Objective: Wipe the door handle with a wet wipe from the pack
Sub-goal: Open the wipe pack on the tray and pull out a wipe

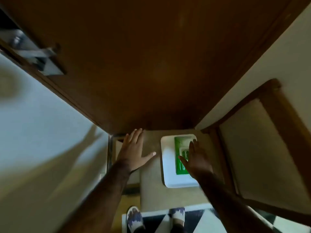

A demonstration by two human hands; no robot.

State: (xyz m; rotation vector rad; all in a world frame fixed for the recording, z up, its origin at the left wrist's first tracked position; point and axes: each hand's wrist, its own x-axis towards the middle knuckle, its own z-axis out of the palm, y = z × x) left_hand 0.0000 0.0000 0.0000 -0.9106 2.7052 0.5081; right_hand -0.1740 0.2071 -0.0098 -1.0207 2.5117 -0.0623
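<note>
Two open hands reach down: right hand point(198, 158), fingers spread, over the green wipe pack point(180, 158) on a white tray point(168, 165); left hand point(133, 148) empty. Best to lift the flap gently.

Bare forearms, no sleeves; white slippers point(135, 219) with dark blue pattern on feet.

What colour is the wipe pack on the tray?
Green, with a pale flap on top, seen in the head view: the pack lies on a white tray.
</note>
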